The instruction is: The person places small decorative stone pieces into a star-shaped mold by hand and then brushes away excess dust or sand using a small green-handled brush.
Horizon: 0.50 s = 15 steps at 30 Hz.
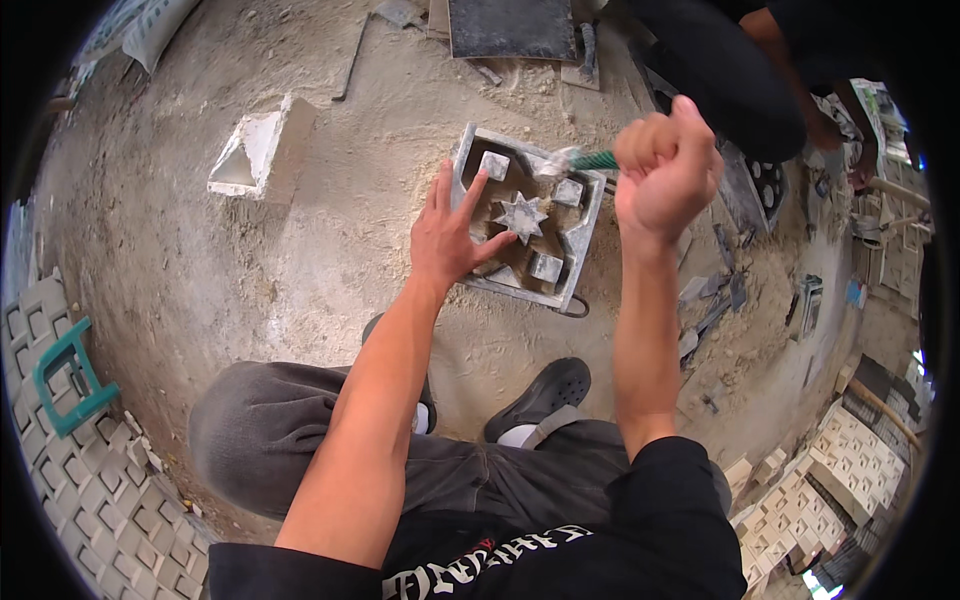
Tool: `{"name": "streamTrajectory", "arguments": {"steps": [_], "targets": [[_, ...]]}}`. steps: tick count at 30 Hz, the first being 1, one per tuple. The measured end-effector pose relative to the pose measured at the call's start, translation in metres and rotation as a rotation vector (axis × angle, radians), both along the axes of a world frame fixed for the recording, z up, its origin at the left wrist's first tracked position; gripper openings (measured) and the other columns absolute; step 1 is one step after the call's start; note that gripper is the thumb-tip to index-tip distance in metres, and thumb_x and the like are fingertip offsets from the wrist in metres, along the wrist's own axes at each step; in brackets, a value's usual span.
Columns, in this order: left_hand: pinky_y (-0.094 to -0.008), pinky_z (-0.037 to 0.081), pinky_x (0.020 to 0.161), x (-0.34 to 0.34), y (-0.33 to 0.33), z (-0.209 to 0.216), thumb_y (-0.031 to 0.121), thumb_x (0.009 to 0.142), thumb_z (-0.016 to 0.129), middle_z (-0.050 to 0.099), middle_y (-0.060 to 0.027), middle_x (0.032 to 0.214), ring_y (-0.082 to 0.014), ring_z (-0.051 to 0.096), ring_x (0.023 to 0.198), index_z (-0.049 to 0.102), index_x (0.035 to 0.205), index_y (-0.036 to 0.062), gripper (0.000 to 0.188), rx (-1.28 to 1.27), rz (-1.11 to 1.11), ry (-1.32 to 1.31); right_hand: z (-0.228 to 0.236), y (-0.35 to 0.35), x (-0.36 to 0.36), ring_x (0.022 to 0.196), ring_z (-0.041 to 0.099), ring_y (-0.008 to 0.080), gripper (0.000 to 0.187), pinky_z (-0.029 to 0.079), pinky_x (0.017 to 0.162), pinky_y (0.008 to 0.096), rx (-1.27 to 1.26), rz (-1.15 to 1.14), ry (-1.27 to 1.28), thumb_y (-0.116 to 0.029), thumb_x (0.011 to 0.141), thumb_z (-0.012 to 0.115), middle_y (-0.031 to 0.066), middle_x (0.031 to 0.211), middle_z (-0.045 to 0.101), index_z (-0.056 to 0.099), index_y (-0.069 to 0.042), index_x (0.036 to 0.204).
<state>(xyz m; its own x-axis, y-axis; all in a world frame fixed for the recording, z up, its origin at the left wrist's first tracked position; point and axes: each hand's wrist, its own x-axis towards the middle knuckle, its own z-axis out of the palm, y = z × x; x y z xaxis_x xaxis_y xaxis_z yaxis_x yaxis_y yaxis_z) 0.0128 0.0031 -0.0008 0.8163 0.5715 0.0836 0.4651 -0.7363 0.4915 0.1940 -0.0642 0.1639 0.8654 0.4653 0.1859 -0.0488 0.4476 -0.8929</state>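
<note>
A square grey metal mould (527, 292) lies on the dusty ground in front of me. Inside it are a raised eight-pointed star (521, 217) and several square blocks near the corners. My left hand (446, 232) rests on its left side, fingers spread, the thumb reaching toward the star. Above the right part of the mould, my right hand (662, 165) is closed around the green handle of a brush (592, 161). Its pale, frayed-looking tip points left, over the far rim; whether it touches the mould I cannot tell.
A whitish hollow block (258, 150) stands to the left. A dark flat plate (511, 28) lies at the far side. Scattered trowel-like tools (712, 300) are on the right. Another person (735, 80) crouches at the far right. Patterned blocks (835, 460) and a teal stool (75, 378) flank me.
</note>
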Motion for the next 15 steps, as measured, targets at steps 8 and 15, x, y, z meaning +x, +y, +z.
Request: {"name": "streamTrajectory", "arguments": {"steps": [8, 15], "targets": [[-0.0431, 0.054, 0.083, 0.001, -0.002, 0.0, 0.063, 0.067, 0.073, 0.029, -0.0218, 0.149, -0.0396, 0.043, 0.129, 0.038, 0.145, 0.0281, 0.092, 0.0, -0.004, -0.032, -0.092, -0.004, 0.004, 0.044, 0.03, 0.0074, 0.044, 0.025, 0.043, 0.0266, -0.198, -0.111, -0.125, -0.014, 0.095, 0.048, -0.0019, 0.049, 0.036, 0.035, -0.007, 0.053], [-0.0435, 0.055, 0.083, 0.0, 0.001, 0.0, 0.063, 0.067, 0.073, 0.03, -0.0216, 0.149, -0.0399, 0.045, 0.128, 0.038, 0.145, 0.0283, 0.092, -0.013, 0.014, -0.02, -0.083, 0.001, 0.036, 0.043, 0.026, 0.0104, 0.045, 0.022, 0.044, 0.0289, -0.299, 0.503, -0.235, -0.016, 0.097, 0.041, 0.0017, 0.048, 0.031, 0.03, -0.006, 0.055]]}}
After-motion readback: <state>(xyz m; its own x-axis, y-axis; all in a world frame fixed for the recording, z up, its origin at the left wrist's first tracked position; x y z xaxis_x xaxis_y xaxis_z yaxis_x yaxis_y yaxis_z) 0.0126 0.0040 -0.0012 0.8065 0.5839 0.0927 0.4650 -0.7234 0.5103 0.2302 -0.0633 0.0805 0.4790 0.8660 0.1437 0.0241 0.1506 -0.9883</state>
